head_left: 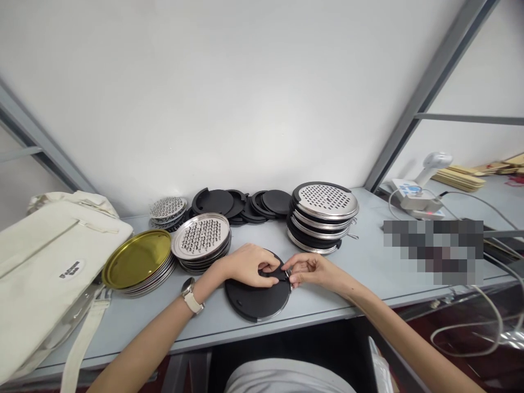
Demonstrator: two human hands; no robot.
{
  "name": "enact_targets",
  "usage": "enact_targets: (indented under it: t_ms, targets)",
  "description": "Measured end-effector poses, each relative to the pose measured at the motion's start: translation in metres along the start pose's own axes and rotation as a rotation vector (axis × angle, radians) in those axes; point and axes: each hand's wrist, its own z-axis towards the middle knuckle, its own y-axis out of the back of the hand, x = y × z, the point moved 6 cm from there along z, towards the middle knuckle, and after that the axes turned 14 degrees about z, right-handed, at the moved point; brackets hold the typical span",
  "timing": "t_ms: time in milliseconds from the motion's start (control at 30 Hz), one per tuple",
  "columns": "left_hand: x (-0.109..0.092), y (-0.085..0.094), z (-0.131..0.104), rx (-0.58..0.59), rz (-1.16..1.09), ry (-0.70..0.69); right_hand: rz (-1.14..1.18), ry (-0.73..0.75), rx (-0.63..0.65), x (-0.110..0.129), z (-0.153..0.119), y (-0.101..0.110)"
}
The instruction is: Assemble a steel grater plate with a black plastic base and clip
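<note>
Disc (248,307), black and round, lay flat just inside the front edge of the tabletop (368,273), as I observed it from my distant station. Its circular outline gave me no long axis, so I took my bearing from its right side, where a small metal piece (288,272) sat close to the rim. The right hand (311,271) was the nearer to that rim: it came in from the right, thumb and forefinger pinching the piece. The left hand (250,266) lay over the rear part of the disc, with thumb and forefinger bent toward the same spot from the left; whether they gripped anything or merely rested there, I could not make out. The hands thus faced each other across the metal piece, their fingertips close together.

Surroundings: along the rear edge I noted, from left to right, small perforated discs (167,207), overlapping black discs (221,203) and a tall stack of metal and black plates (325,203). Left of the disc stood a pile of grater plates (202,234), then a gold-topped pile (139,259) beside a cream bag (45,245) at the left end of the tabletop.
</note>
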Motion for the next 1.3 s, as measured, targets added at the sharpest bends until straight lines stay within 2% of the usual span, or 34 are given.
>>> enact_targets:
  t_ms: [133,267,333,567,700,833,1133,1300]
  targets:
    - [0.005,-0.002,-0.001,0.036,-0.069,0.005,0.075,-0.061,0.06,-0.003,0.007,-0.001]
    - [0.012,-0.005,-0.003,0.114,-0.217,0.004,0.081,-0.143,0.167,-0.003,0.013,-0.003]
    - [0.013,-0.005,-0.003,0.117,-0.288,-0.021,0.082,-0.158,0.192,-0.004,0.014,-0.003]
    - [0.006,-0.002,-0.001,0.074,-0.375,-0.038,0.128,-0.117,0.176,-0.009,0.016,-0.002]
    - [0.007,-0.007,-0.004,0.058,-0.389,-0.003,0.082,-0.094,0.18,-0.005,0.017,-0.001]
    - [0.01,-0.012,-0.007,-0.014,-0.387,0.022,0.043,-0.056,0.189,-0.002,0.018,-0.002]
    - [0.009,-0.012,-0.008,-0.042,-0.42,0.018,-0.062,-0.028,0.185,0.009,0.015,-0.008]
    - [0.008,-0.014,-0.009,-0.054,-0.418,0.007,-0.123,0.029,0.128,0.007,0.011,-0.012]
